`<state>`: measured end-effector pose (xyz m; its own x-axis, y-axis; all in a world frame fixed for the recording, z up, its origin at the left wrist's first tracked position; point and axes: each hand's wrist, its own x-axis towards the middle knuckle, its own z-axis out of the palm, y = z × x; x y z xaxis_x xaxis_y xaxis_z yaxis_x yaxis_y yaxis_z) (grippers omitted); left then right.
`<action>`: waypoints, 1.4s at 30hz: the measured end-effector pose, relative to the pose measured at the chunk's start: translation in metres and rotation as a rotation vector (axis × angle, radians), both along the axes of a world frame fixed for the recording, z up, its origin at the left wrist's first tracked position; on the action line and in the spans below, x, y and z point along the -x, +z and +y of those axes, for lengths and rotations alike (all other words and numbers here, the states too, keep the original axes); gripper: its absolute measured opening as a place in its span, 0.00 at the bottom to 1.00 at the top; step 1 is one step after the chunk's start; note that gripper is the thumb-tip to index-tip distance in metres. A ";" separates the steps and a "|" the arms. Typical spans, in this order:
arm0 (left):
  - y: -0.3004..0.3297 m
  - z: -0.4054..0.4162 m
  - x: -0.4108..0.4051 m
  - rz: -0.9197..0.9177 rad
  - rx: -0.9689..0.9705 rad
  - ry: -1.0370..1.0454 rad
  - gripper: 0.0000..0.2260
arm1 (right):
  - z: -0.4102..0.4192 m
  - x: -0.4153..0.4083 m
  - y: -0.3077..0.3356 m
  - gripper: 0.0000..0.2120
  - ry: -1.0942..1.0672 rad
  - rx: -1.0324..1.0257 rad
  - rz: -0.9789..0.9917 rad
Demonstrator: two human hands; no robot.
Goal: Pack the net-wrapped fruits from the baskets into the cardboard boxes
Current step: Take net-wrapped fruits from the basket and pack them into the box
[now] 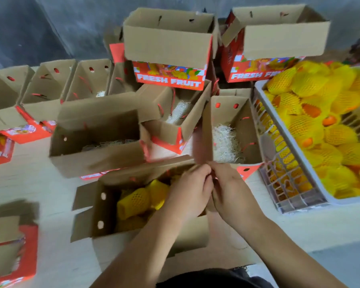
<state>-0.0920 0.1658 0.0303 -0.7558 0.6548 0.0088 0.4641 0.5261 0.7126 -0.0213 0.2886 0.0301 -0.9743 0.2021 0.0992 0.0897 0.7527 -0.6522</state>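
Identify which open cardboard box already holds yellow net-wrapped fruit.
The nearest box, directly under both hands, shows yellow net-wrapped fruit inside. The other open boxes whose insides show hold only pale shredded padding.

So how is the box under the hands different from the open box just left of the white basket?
The box under the hands already holds yellow net-wrapped fruits; the box beside the basket holds only pale shredded padding. Both hands, left hand and right hand, meet at the first box's edge; nothing touches the second. Both are open-topped cardboard boxes with red printing.
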 end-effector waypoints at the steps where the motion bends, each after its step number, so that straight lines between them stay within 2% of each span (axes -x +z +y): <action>1: 0.004 0.026 -0.004 -0.005 -0.048 -0.007 0.08 | 0.021 -0.004 0.004 0.15 -0.044 0.024 0.068; 4: 0.009 0.109 -0.018 0.011 -0.125 -0.012 0.08 | 0.087 -0.019 0.011 0.16 -0.166 0.062 0.165; 8: 0.004 0.218 -0.041 0.001 -0.210 -0.061 0.07 | 0.181 -0.048 0.010 0.14 -0.267 0.055 0.186; 10: -0.002 0.263 -0.050 0.011 -0.191 -0.110 0.08 | 0.225 -0.059 0.007 0.15 -0.305 0.058 0.187; 13: -0.014 0.317 -0.053 0.040 -0.088 -0.157 0.07 | 0.281 -0.072 -0.004 0.15 -0.322 0.070 0.117; 15: -0.021 0.341 -0.051 0.088 0.021 -0.170 0.07 | 0.317 -0.075 -0.015 0.19 -0.298 0.022 -0.001; 18: -0.031 0.360 -0.042 0.347 0.257 -0.158 0.11 | 0.365 -0.062 -0.026 0.25 -0.281 -0.014 -0.187; 21: -0.040 0.365 -0.040 0.451 0.298 -0.070 0.09 | 0.391 -0.024 -0.033 0.27 -0.162 -0.201 -0.188; 23: -0.044 0.362 -0.041 0.440 0.252 0.059 0.06 | 0.396 0.002 -0.043 0.24 -0.015 -0.451 -0.051; 26: -0.051 0.361 -0.039 0.479 0.235 0.169 0.08 | 0.396 0.023 -0.069 0.22 0.031 -0.774 0.074; 28: -0.053 0.363 -0.037 0.462 0.243 0.176 0.08 | 0.391 0.023 -0.089 0.27 -0.028 -0.861 0.051; 31: -0.056 0.366 -0.035 0.495 0.319 0.180 0.08 | 0.387 0.022 -0.103 0.30 -0.166 -0.824 -0.021; 33: -0.056 0.366 -0.035 0.518 0.426 0.162 0.12 | 0.387 0.025 -0.101 0.30 -0.213 -0.781 0.002; 36: -0.053 0.368 -0.035 0.507 0.532 0.138 0.26 | 0.388 0.026 -0.093 0.29 -0.250 -0.711 0.057; 39: -0.052 0.368 -0.035 0.494 0.502 0.164 0.40 | 0.393 0.020 -0.084 0.36 -0.262 -0.607 0.056; 42: -0.051 0.368 -0.036 0.509 0.467 0.189 0.51 | 0.413 0.013 -0.071 0.41 -0.123 -0.374 0.118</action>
